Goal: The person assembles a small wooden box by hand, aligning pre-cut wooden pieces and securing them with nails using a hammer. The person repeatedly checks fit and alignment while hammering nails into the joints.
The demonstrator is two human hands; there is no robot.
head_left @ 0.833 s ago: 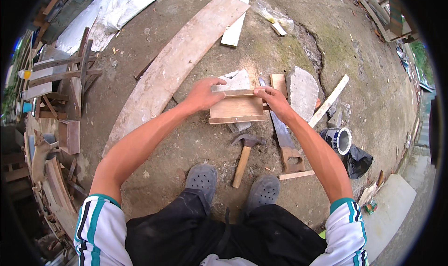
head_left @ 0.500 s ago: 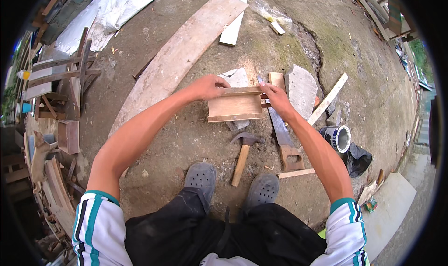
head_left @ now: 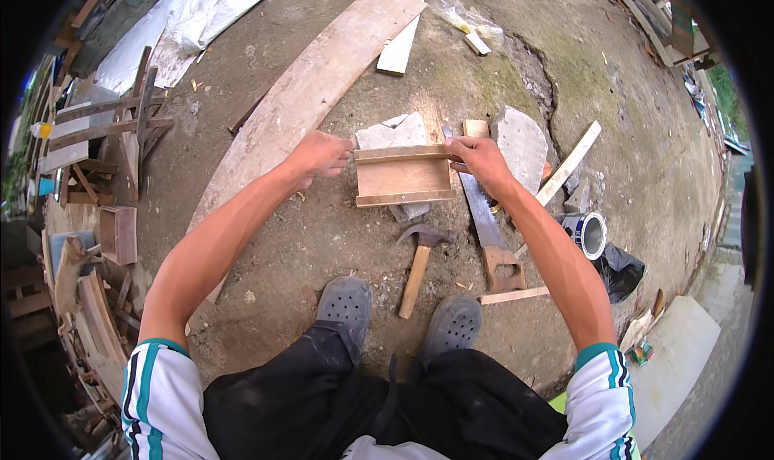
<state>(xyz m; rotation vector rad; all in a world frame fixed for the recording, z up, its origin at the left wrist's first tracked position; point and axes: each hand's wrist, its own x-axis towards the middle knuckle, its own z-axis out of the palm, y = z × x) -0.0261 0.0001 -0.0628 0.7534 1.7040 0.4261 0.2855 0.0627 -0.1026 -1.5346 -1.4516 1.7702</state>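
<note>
A small wooden box point(head_left: 403, 178) with a raised strip along its far and near sides lies over pale stone pieces point(head_left: 399, 129) in front of me. My right hand point(head_left: 481, 163) grips its far right corner between thumb and fingers. Just off the box's left end is my left hand point(head_left: 318, 155), its fingers curled and pinched together; whether something small is in them I cannot make out. Below the box lies a claw hammer point(head_left: 416, 274) with a wooden handle. A handsaw point(head_left: 488, 234) rests to its right, teeth partly showing.
A long weathered board point(head_left: 314, 73) slants across the ground on the left, beside a white plank point(head_left: 403, 33). To the right are a concrete slab point(head_left: 520, 145), a narrow strip of wood point(head_left: 568, 166), a tin can point(head_left: 588, 236) and a black plastic bag point(head_left: 621, 270). Scrap wood point(head_left: 105, 129) is piled at far left.
My left hand has come off the box's far left corner and moved left. My right hand has closed further around the right corner; the box has barely shifted.
</note>
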